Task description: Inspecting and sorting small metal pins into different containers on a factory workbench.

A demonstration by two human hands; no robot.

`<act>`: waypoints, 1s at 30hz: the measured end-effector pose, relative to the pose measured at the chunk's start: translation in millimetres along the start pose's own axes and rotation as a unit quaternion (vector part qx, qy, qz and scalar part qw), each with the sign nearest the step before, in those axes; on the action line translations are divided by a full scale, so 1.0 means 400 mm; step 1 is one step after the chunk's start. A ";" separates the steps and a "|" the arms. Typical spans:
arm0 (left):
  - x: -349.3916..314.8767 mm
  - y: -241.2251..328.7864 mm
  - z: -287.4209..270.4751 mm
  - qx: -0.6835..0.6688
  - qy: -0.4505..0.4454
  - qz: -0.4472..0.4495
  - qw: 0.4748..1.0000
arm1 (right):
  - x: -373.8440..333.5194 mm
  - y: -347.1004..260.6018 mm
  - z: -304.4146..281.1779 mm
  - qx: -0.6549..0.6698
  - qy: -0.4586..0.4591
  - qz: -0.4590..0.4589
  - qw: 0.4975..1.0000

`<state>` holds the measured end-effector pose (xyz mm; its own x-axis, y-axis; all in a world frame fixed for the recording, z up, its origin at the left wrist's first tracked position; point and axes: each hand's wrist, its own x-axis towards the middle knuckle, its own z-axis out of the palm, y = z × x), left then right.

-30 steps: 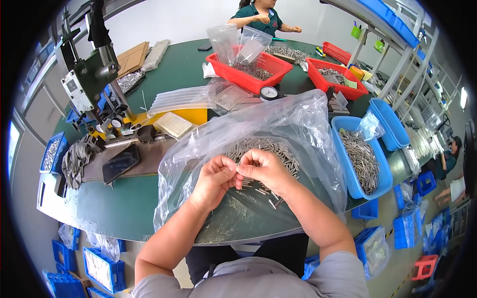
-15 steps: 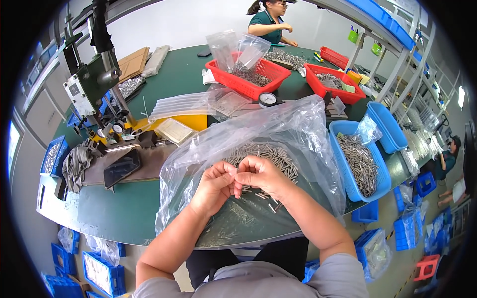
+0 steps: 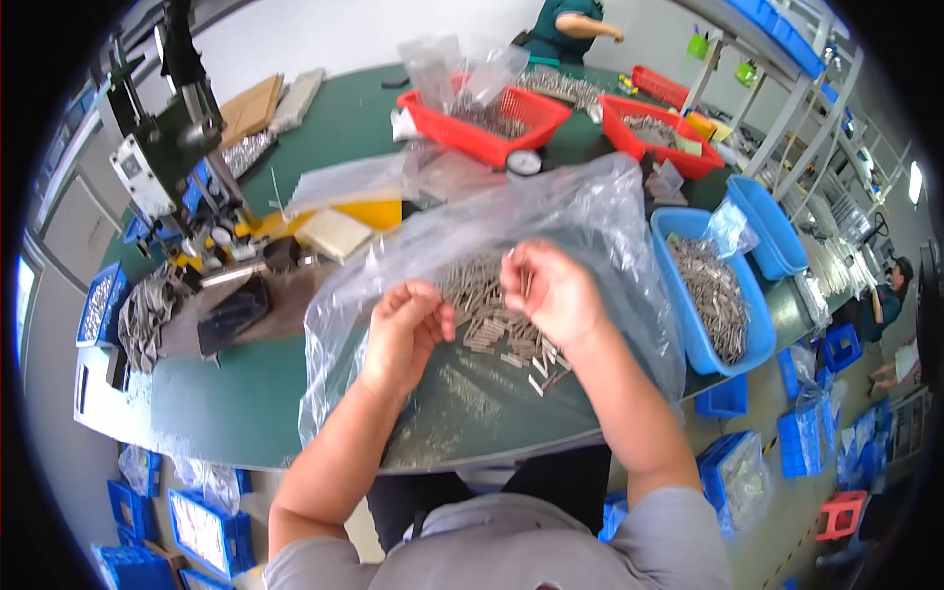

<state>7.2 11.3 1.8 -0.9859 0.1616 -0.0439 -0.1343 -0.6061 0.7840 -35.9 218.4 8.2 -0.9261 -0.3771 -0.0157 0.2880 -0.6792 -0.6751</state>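
Note:
My left hand [image 3: 403, 336] hovers over the left side of a pile of small metal pins [image 3: 479, 313], its fingers curled in. Whether anything sits inside the curl is hidden. Above the far right of the pile is my right hand [image 3: 554, 293], thumb and fingers drawn together in a pinch. A small pale spot shows at its fingertips, too blurred to name. The two hands are apart. The pins lie on a clear plastic bag [image 3: 383, 280] spread over the green table [image 3: 246, 408], with several stray pins at the pile's near right edge.
To the right stands a blue basket [image 3: 757, 339] of similar pins, beside another blue basket [image 3: 765, 228]. Red baskets [image 3: 492, 147] and a dial gauge [image 3: 524, 162] are farther back. A press stand [image 3: 162, 162] and a dark phone-like slab [image 3: 233, 315] occupy the left. A co-worker [image 3: 565, 29] is across the table.
My hands were together at the fingertips over the pile; now they have separated, the left moving left, the right moving right and away from me. The view has shifted slightly.

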 end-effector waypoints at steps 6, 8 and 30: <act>0.017 0.009 -0.007 -0.011 0.007 0.000 1.000 | 0.009 -0.030 0.024 -0.275 0.041 0.078 0.957; 0.018 0.005 -0.013 -0.019 0.011 0.002 1.000 | 0.000 0.019 0.043 -0.548 0.044 -0.084 0.831; 0.016 -0.007 0.002 -0.013 0.008 0.009 1.000 | -0.041 0.077 0.051 -0.823 -0.075 -0.175 0.535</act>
<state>1.4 14.5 -0.3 -0.9895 0.1390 -0.0403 -0.1196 -0.6290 0.7682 -6.9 190.9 2.6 -0.7872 -0.5383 0.3009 -0.6164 0.7030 -0.3548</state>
